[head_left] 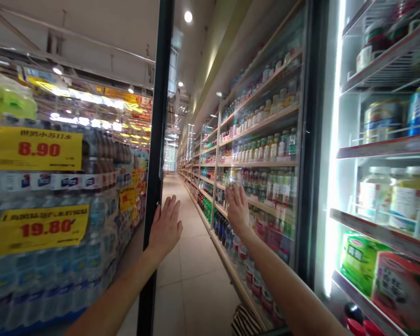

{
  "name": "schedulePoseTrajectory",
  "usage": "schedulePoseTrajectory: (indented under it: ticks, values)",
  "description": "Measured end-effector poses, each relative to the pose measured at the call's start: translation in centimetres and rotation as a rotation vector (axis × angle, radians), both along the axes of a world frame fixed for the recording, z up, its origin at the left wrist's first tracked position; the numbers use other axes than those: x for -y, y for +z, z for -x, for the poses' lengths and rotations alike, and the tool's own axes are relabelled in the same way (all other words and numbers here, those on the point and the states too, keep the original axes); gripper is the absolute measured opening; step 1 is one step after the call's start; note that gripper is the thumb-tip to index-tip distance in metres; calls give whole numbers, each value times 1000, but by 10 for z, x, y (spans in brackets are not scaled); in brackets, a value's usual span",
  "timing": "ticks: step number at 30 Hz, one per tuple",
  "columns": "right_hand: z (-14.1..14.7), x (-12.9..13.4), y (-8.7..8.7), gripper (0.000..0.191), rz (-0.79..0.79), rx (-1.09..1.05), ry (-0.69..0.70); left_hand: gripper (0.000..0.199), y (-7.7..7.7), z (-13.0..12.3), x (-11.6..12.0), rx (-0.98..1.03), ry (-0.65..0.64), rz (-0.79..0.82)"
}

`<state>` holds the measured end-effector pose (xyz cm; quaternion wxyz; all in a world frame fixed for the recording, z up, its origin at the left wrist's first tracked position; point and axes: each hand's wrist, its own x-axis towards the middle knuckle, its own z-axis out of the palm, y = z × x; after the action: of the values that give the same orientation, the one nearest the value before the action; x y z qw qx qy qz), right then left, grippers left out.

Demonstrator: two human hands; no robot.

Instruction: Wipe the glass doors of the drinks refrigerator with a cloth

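A tall glass door (pixel 203 261) with a dark frame (pixel 157 149) stands swung out in front of me, and shelves show through or in its glass. My left hand (pixel 166 224) lies flat by the door's left frame edge, its fingers stretched out and holding nothing. Further right, my right hand (pixel 237 207) reaches to the glass with its fingers extended, and a blurred pale patch shows by the fingertips. I make out no object in it. Whether its palm presses on the glass, I cannot tell.
To the right is a lit cooler with wire-fronted shelves (pixel 371 151), bottles, cans and a green carton (pixel 360 256). Stacked bottle packs (pixel 56 266) with yellow price signs (pixel 44 228) fill the left. A striped black-and-white thing (pixel 245 322) shows low down. The tiled floor (pixel 196 289) runs ahead.
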<state>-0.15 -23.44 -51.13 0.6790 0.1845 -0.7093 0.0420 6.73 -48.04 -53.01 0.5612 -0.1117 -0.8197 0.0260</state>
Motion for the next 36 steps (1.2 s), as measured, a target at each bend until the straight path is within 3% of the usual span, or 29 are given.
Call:
schedulePoseTrajectory:
  ticks: [2,4,9,14,19,24,25,29,31,34,36]
  values:
    - [-2,7,-9,47,-212,31,48,53,-2,-1,-1,8,0,-10]
    - [-3,12,-13,48,-295,60,68,54,-3,-1,-3,17,2,-8]
    - [-2,17,-16,45,22,0,-1,55,-8,-3,-5,51,-11,-3]
    - [-8,22,-32,46,-341,25,81,58,-14,-5,-7,81,-24,-3]
    - [-5,13,-25,45,42,-27,-33,54,-24,-9,-11,118,-24,23]
    - [-9,5,-42,51,-296,85,43,55,-33,-11,-17,128,-27,15]
    - [-9,2,-45,52,-282,90,45,55,-34,-10,-18,124,-31,11]
    - [-7,-5,-52,51,23,56,-7,56,-39,-9,-18,121,-44,16]
    - [-8,-5,-57,50,-8,67,10,57,-42,-9,-18,127,-45,20]
    - [-10,-4,-62,49,-221,118,67,56,-47,-9,-18,138,-45,26]
    - [-9,-5,-59,50,-174,111,53,56,-50,-10,-18,146,-50,37]
